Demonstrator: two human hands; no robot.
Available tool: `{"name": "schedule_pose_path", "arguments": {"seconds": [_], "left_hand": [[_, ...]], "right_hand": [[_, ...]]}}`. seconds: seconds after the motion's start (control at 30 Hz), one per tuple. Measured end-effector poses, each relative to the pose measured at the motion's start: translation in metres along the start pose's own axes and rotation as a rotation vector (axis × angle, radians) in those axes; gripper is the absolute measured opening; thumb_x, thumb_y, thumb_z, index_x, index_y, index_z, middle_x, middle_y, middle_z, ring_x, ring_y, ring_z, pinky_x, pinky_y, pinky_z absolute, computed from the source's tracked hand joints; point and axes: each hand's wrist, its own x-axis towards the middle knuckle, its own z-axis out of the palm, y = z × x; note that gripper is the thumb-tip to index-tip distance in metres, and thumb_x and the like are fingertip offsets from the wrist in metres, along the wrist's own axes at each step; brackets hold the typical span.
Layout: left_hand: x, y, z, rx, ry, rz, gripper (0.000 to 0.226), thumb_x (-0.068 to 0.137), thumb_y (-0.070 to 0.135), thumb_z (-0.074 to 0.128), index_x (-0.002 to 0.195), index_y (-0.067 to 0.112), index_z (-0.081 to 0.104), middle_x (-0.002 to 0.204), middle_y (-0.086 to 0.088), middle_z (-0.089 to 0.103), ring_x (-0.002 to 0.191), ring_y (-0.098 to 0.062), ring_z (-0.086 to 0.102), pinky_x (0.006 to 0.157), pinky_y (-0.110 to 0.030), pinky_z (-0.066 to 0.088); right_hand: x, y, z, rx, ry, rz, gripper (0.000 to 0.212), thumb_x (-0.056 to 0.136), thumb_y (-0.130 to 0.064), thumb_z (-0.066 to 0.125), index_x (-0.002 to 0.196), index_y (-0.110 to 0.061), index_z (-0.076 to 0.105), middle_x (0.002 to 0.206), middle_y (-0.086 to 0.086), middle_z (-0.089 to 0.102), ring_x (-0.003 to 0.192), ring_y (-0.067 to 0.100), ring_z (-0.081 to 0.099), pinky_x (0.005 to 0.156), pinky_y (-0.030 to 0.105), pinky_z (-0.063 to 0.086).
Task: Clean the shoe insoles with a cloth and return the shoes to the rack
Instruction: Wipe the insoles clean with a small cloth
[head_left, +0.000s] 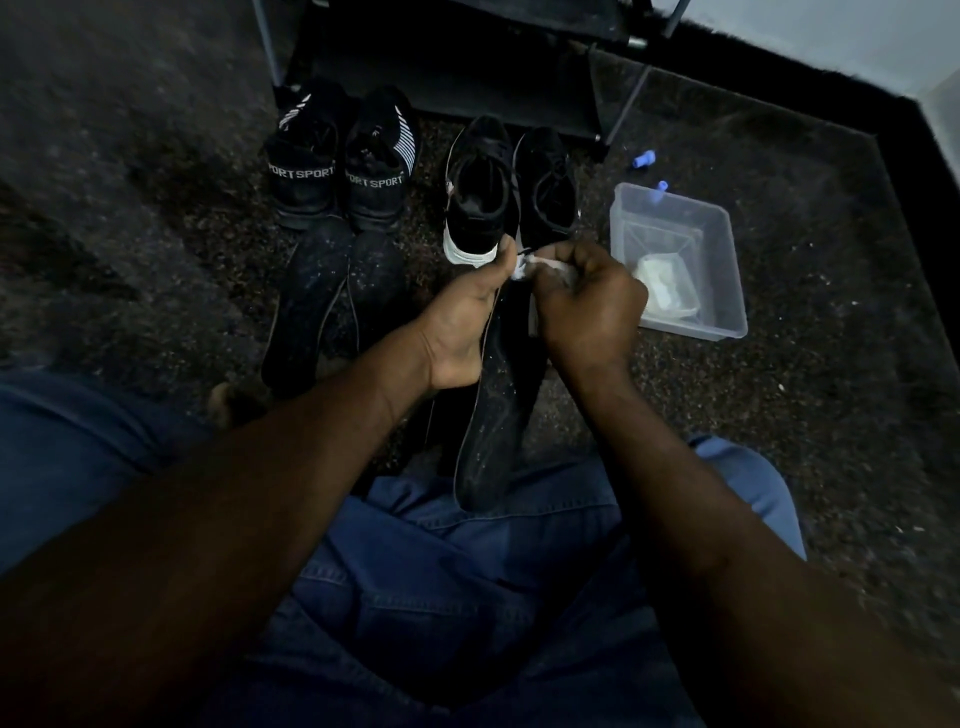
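Head view: my left hand (460, 322) grips the far end of a dark insole (491, 441) (near end on my lap). My right hand (587, 304), fingers curled, pinches a white cloth (543, 267) against it. The shoes (480, 197) stand far, before the rack (467, 67).

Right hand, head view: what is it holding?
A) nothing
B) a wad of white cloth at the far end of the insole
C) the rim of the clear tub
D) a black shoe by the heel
B: the right hand curls its fingers round a white cloth at the top end of the insole, which the left hand grips.
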Motion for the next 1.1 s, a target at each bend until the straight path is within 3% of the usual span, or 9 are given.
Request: {"name": "schedule_pose_path", "arguments": {"seconds": [0.1,0.2,0.33,0.53,0.63,0.73,0.93,1.1], "left_hand": [[0.002,-0.001,0.002,0.034,0.047,0.013,0.075,0.100,0.074,0.032,0.134,0.013,0.060,0.122,-0.014,0.066,0.113,-0.030,0.063,0.092,-0.038,0.054],[0.005,0.000,-0.001,0.071,0.136,0.015,0.075,0.098,0.077,0.027,0.114,0.018,0.069,0.109,-0.009,0.073,0.099,-0.023,0.071,0.086,-0.034,0.056],[0.009,0.001,-0.007,0.013,0.207,0.042,0.072,0.098,0.076,0.033,0.107,0.013,0.067,0.098,-0.009,0.070,0.090,-0.024,0.068,0.085,-0.036,0.057],[0.011,-0.006,-0.008,0.080,0.215,0.005,0.082,0.097,0.079,0.027,0.097,0.011,0.072,0.096,-0.013,0.071,0.087,-0.024,0.069,0.086,-0.035,0.053],[0.008,-0.011,-0.002,0.086,0.208,-0.006,0.075,0.097,0.078,0.030,0.099,0.015,0.071,0.101,-0.009,0.074,0.094,-0.021,0.072,0.090,-0.037,0.055],[0.011,-0.008,-0.002,0.057,0.221,0.024,0.086,0.097,0.077,0.029,0.127,0.005,0.065,0.119,-0.016,0.070,0.106,-0.026,0.070,0.099,-0.040,0.054],[0.015,0.003,-0.011,-0.077,0.284,0.080,0.076,0.100,0.072,0.029,0.119,0.008,0.064,0.108,-0.016,0.070,0.103,-0.032,0.073,0.099,-0.049,0.056],[0.005,0.007,-0.007,-0.041,0.170,0.053,0.074,0.099,0.073,0.034,0.115,0.010,0.071,0.112,-0.013,0.073,0.102,-0.028,0.071,0.094,-0.045,0.058]], "right_hand": [[-0.008,-0.005,0.006,-0.017,-0.068,-0.018,0.014,0.086,-0.018,0.073,0.096,-0.022,0.082,0.089,-0.006,0.079,0.080,0.008,0.072,0.078,0.029,0.058],[-0.023,-0.008,0.010,-0.063,-0.168,-0.019,0.027,0.085,-0.026,0.065,0.106,-0.021,0.082,0.103,-0.001,0.080,0.093,0.016,0.075,0.084,0.027,0.057],[-0.052,-0.008,0.013,-0.021,-0.237,-0.017,0.030,0.083,-0.032,0.061,0.101,-0.024,0.083,0.094,-0.002,0.080,0.087,0.019,0.075,0.079,0.036,0.059],[-0.047,-0.009,0.014,-0.005,-0.098,-0.037,0.028,0.084,-0.025,0.063,0.105,-0.025,0.082,0.096,-0.001,0.080,0.086,0.020,0.074,0.079,0.039,0.059],[-0.034,-0.013,0.013,-0.022,-0.044,0.000,0.028,0.086,-0.027,0.062,0.107,-0.027,0.081,0.096,0.002,0.080,0.087,0.022,0.075,0.077,0.036,0.057],[-0.043,-0.014,0.014,-0.086,-0.054,-0.078,0.029,0.085,-0.030,0.059,0.100,-0.019,0.082,0.089,0.010,0.077,0.084,0.033,0.072,0.074,0.041,0.056],[-0.071,0.001,0.008,-0.108,-0.241,-0.262,0.025,0.087,-0.030,0.062,0.101,-0.024,0.082,0.093,0.002,0.077,0.085,0.027,0.071,0.081,0.046,0.056],[-0.032,0.009,-0.016,0.090,-0.051,0.076,0.022,0.086,-0.024,0.070,0.104,-0.021,0.082,0.091,-0.008,0.079,0.083,0.007,0.073,0.078,0.035,0.061]]}}
